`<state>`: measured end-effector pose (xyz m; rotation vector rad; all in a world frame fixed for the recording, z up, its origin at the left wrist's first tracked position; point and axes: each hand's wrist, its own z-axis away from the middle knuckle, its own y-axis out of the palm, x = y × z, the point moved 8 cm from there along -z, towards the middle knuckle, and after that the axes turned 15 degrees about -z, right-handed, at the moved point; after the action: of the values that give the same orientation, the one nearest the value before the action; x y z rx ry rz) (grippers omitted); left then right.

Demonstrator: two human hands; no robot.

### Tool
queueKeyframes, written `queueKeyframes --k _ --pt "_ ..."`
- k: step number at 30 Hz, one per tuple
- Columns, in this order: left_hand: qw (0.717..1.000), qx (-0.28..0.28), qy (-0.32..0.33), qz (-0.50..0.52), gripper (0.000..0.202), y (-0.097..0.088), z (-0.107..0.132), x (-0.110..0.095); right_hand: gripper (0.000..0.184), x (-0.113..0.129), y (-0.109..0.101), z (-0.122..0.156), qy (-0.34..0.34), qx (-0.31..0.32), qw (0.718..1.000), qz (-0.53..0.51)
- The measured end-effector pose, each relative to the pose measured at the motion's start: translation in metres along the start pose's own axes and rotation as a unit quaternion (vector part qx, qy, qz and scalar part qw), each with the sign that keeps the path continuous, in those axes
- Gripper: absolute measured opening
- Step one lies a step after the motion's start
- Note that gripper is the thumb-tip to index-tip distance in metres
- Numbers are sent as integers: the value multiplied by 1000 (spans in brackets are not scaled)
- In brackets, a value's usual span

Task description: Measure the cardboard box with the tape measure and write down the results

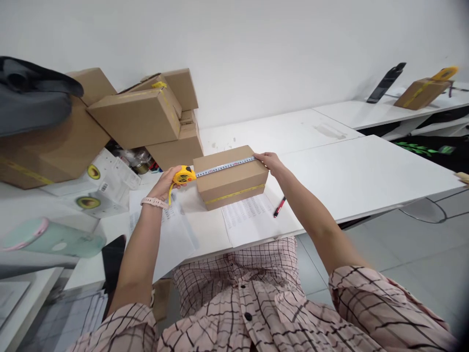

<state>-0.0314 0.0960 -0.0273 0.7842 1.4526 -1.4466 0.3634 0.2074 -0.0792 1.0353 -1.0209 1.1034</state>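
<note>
A small cardboard box (pixel 234 188) with a yellow strip on its front sits on the white table (pixel 351 171) in front of me. A white measuring tape blade (pixel 224 166) runs along the box's top edge. My left hand (pixel 165 184) grips the yellow tape measure case (pixel 184 175) at the box's left end. At the right end of the box, my right hand (pixel 268 160) pinches the tip of the blade against the corner.
Printed sheets (pixel 252 217) lie under and before the box, with a red pen (pixel 279 207) to its right. Stacked cardboard boxes (pixel 141 117) fill the left rear. A mint bottle (pixel 54 239) lies at the left. Another box (pixel 421 93) stands on a far right table.
</note>
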Motion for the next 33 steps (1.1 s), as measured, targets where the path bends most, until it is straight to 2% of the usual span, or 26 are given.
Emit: queueKeyframes --k 6,12,21,24,26,28,29,32,33 --pt "999 4 28 -19 51 -6 -3 -3 41 2 -3 2 -10 -17 999 31" --pt "1000 7 4 -18 54 -9 -5 0 45 5 -3 4 -25 -15 999 26" --pt "1000 -11 -6 -25 56 -2 -5 1 44 6 -2 3 -29 -27 998 42" --pt "999 -30 15 -41 58 -7 4 -9 43 10 -4 -1 -41 -19 998 52" --pt "997 -30 42 -49 60 -8 23 -21 39 20 -5 -2 -69 -4 997 46" --pt "996 21 68 -53 64 8 53 -30 35 35 -3 2 -114 20 993 28" --pt "994 66 74 -51 67 23 72 -32 35 43 0 5 -137 36 990 19" --pt "967 249 47 -1 61 97 132 -21 34 61 26 13 -180 108 977 15" --pt "957 285 34 41 61 122 148 -17 33 63 38 14 -185 134 973 27"
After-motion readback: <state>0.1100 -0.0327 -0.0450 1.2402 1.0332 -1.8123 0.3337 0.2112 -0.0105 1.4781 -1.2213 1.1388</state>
